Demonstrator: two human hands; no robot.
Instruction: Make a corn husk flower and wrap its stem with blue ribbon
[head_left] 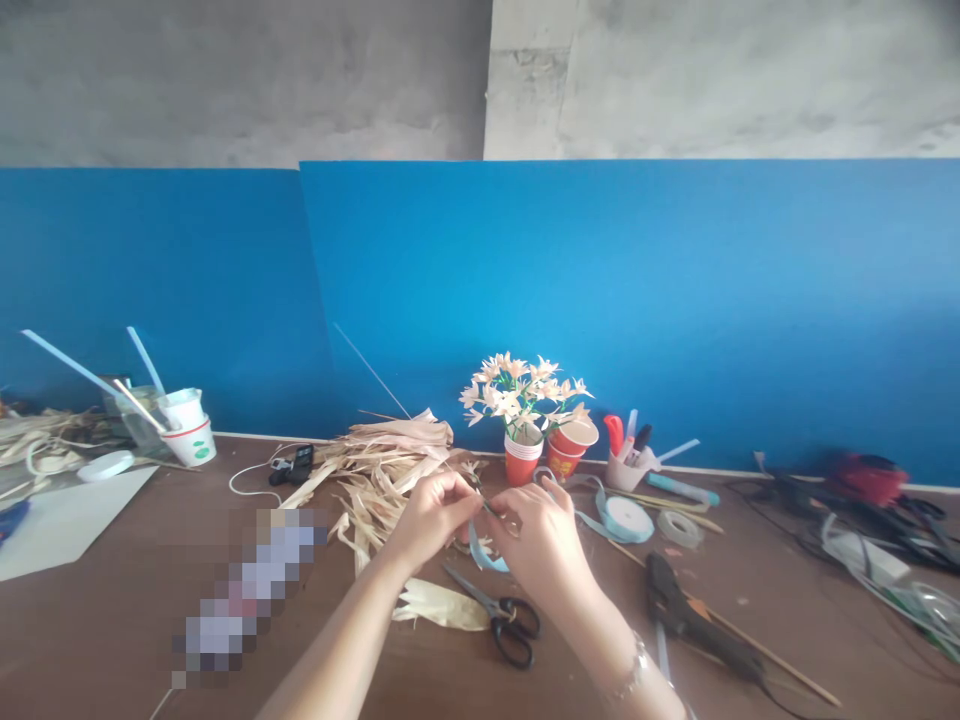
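My left hand [439, 505] is closed in a pinch on a thin dark stem [486, 505], near a small husk-coloured tuft at its upper end. My right hand [536, 525] pinches the same stem just below, fingertips close to the left ones. A light-blue ribbon [480, 555] hangs beneath the fingers; part of it is hidden by the right hand. On the table under the hands lie black-handled scissors [514, 625] and a pale flat strip of corn husk [441, 606]. Dried corn husks [375, 470] are heaped beyond my left hand.
Behind the hands, husk flowers [517, 390] stand in a paper cup [523, 460]. A ribbon roll [628, 520], tape roll [680, 529] and pen cup [630, 470] are to the right, with a glue gun [697, 620] nearer. White cups [189, 442] stand left; a blue partition [600, 270] is behind.
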